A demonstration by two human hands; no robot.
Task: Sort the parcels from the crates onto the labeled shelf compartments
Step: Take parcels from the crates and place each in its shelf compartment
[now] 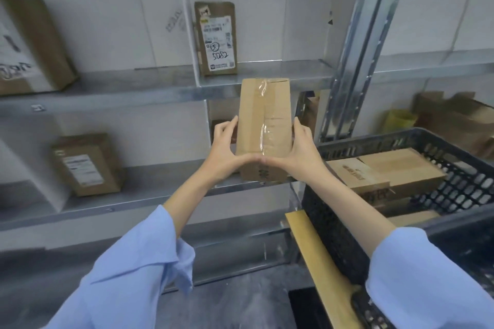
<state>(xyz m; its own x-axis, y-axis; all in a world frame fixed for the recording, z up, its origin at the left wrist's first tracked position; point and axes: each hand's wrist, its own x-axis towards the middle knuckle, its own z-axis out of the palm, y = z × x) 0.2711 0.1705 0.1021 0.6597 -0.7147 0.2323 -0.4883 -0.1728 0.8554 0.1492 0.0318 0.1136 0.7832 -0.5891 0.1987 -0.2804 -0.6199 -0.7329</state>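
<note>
A tall brown cardboard parcel sealed with clear tape (263,125) is held upright between the left hand (227,152) and the right hand (302,152), fingers curled round its 2 sides and thumbs met across its front, before the grey metal shelf (149,88). A labelled brown parcel marked 5082 (216,39) is stood on the upper level. More cardboard boxes (385,176) are lain in the black plastic crate (459,168) at the right.

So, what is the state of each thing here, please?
Taped parcel: held between both hands, sealed.
Left hand: grips the parcel's left side.
Right hand: grips its right side.
Labelled parcel: stands upright on the upper shelf.
Black crate: holds flat parcels.
</note>
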